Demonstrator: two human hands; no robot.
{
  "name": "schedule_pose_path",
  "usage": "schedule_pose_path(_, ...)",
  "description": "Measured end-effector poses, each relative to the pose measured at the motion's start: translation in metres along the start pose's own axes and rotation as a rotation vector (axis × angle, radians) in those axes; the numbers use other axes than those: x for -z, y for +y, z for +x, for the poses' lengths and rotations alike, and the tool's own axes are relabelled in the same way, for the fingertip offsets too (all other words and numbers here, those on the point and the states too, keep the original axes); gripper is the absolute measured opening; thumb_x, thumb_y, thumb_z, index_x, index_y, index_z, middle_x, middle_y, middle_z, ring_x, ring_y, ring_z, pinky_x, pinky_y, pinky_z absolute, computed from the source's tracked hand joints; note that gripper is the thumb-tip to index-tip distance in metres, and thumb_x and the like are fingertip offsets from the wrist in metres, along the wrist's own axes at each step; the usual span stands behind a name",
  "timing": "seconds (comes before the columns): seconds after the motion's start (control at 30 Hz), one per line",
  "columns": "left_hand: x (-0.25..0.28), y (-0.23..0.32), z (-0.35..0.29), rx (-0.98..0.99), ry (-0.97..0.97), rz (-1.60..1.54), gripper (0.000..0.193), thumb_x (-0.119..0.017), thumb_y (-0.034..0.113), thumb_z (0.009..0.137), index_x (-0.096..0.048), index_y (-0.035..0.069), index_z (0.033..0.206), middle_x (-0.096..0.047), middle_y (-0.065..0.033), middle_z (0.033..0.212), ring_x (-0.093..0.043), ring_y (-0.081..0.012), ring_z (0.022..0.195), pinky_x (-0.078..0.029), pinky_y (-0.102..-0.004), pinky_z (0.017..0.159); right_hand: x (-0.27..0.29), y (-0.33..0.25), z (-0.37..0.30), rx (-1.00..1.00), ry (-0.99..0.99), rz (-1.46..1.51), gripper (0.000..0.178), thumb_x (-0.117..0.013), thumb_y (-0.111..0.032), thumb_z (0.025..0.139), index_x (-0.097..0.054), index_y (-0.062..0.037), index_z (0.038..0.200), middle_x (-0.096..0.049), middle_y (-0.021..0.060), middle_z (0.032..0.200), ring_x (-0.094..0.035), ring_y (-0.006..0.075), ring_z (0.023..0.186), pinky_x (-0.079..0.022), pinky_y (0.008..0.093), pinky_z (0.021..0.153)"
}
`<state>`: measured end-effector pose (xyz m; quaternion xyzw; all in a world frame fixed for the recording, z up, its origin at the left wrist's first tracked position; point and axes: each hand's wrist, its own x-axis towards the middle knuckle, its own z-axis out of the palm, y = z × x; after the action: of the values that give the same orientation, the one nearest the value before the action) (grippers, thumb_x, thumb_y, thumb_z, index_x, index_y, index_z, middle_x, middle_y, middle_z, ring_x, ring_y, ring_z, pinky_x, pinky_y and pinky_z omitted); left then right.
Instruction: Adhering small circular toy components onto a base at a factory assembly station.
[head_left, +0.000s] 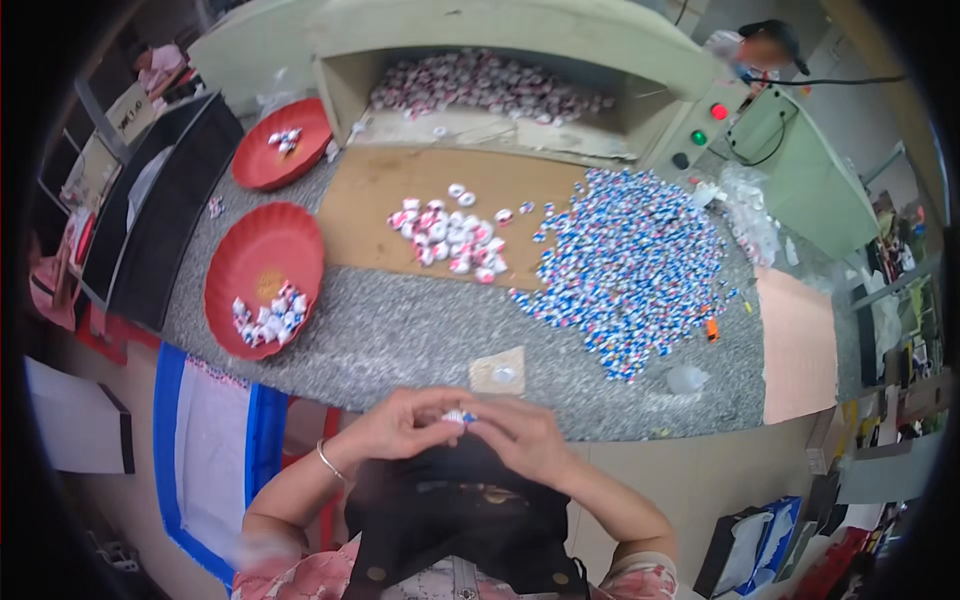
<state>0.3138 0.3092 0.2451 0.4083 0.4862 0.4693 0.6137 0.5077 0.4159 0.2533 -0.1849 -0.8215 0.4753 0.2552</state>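
Close to my body, just off the table's near edge, my left hand [402, 424] and my right hand [522, 437] meet with their fingertips pinched together. Between them is a small white ridged plastic piece [454, 416], held on its left side by my left fingers. A tiny blue part [469, 418] shows at its right end, pinched by my right fingertips. How the two parts fit is too small to tell. On the tabletop ahead lie a cluster of white and pink-red pieces [450, 240] and a wide heap of small blue, white and red parts [640, 265].
Two red scalloped bowls [262, 232] [305, 118] with some pieces stand at the left. A pale green box [510, 25] holds more pieces behind the cardboard [350, 205]. A blue bin [170, 440] is below left. At the right lie plastic bags [750, 205] and pink paper [798, 345].
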Motion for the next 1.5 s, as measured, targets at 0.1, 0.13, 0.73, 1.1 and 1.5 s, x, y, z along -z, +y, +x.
schedule_pose_path(0.1,0.038,0.019,-0.021,-0.215,0.265,0.350,0.025,-0.065,0.003,0.091,-0.065,-0.002,0.115,-0.068,-0.0091,0.105,-0.063,-0.0102,0.089,-0.052,-0.0259,0.075,-0.010,-0.001,0.017,-0.019,-0.004,-0.060,0.023,-0.071,-0.006,0.085,-0.070,-0.0045,0.108,-0.070,0.0148,0.100,-0.069,0.0299,0.088,-0.056,0.0360,0.078)
schedule_pose_path(0.13,0.056,0.015,-0.032,-0.246,0.394,0.313,0.023,-0.065,0.003,0.090,-0.066,-0.002,0.113,-0.068,-0.0089,0.104,-0.063,-0.0103,0.088,-0.051,-0.0258,0.074,-0.008,0.014,0.019,0.069,0.036,-0.192,0.021,-0.070,-0.005,0.085,-0.071,-0.0040,0.106,-0.069,0.0152,0.100,-0.069,0.0308,0.089,-0.056,0.0366,0.079)
schedule_pose_path(0.73,0.138,0.039,-0.015,-0.545,0.956,1.092,0.034,-0.071,0.002,0.078,-0.064,0.001,0.112,-0.060,-0.0167,0.114,-0.059,-0.0355,0.105,-0.048,-0.0406,0.091,0.034,0.089,0.109,0.218,0.003,-0.854,0.026,-0.067,-0.001,0.079,-0.063,-0.0029,0.105,-0.059,0.0178,0.089,-0.059,0.0357,0.084,-0.048,0.0467,0.070)
schedule_pose_path(1.1,0.173,0.022,0.140,-0.223,0.765,1.014,0.018,-0.062,0.005,0.084,-0.061,0.001,0.101,-0.063,-0.0212,0.102,-0.063,-0.0407,0.095,-0.049,-0.0480,0.083,0.048,0.051,-0.010,-0.013,-0.007,-0.565,0.018,-0.065,0.004,0.084,-0.069,-0.0026,0.100,-0.062,0.0177,0.098,-0.065,0.0355,0.087,-0.054,0.0406,0.071)
schedule_pose_path(1.5,0.056,-0.031,0.039,-0.210,0.351,-0.387,0.025,-0.066,0.009,0.092,-0.061,0.002,0.116,-0.067,-0.0099,0.104,-0.065,-0.0166,0.091,-0.054,-0.0286,0.083,0.054,0.059,-0.003,-0.110,-0.087,-0.517,0.017,-0.065,-0.001,0.086,-0.068,-0.0033,0.102,-0.062,0.0166,0.094,-0.065,0.0357,0.088,-0.053,0.0430,0.074)
